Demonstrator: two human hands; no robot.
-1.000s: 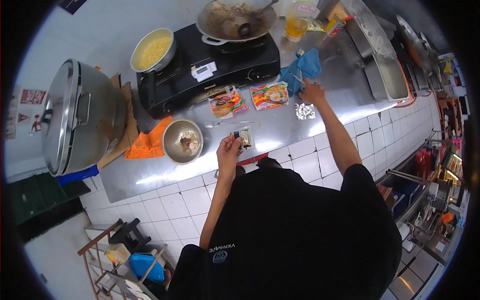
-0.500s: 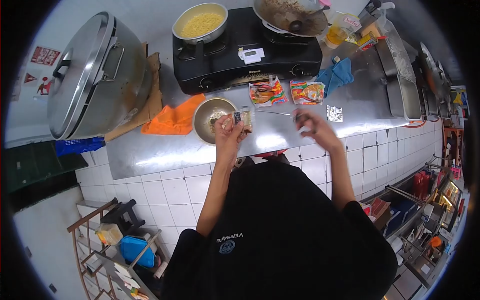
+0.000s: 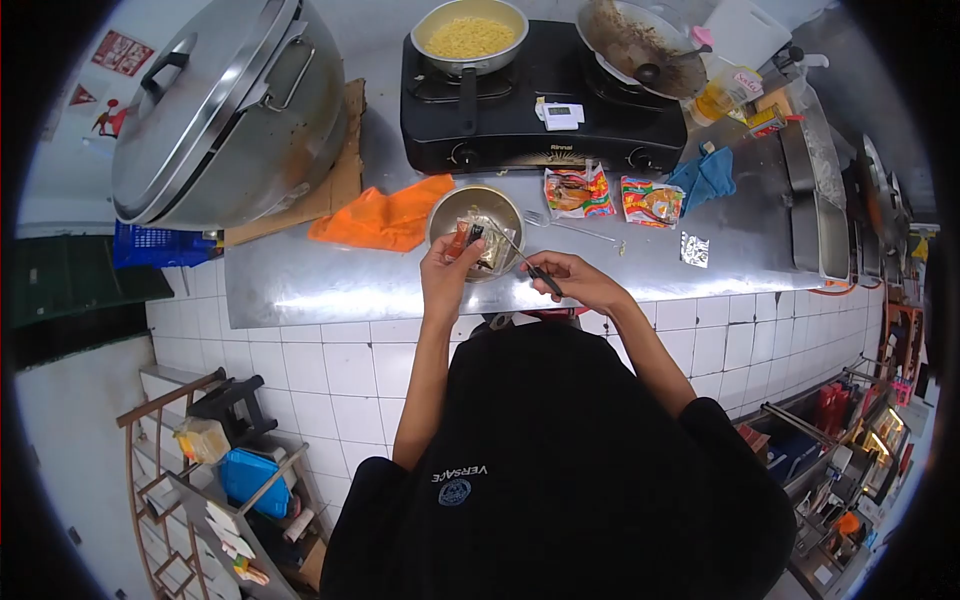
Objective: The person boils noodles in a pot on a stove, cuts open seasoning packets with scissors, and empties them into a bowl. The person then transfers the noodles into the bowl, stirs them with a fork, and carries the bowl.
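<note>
Over the metal bowl [image 3: 440, 212], my left hand [image 3: 446, 274] pinches a small bunch of seasoning sachets [image 3: 490, 248], some clear and one reddish. My right hand [image 3: 570, 280] grips dark-handled scissors [image 3: 541, 277], whose blades point up and left to the sachets. Part of the bowl's inside is hidden behind the sachets. Beside the bowl on the right lies a fork [image 3: 575, 228]. Two colourful noodle packets [image 3: 578, 192] [image 3: 651, 202] rest in front of the stove, and a silver sachet [image 3: 694, 250] lies farther right.
An orange cloth [image 3: 385, 215] lies left of the bowl, near a large lidded pot [image 3: 240, 130]. On the black stove [image 3: 540, 145] stand a pan of noodles [image 3: 469, 66] and a wok [image 3: 640, 50]. A blue cloth [image 3: 706, 180] and metal trays [image 3: 818, 200] are at right.
My right hand has picked up the scissors from by the blue cloth and brought them left to the sachets. My left hand has raised the sachets from the counter's edge to over the bowl. The view has shifted.
</note>
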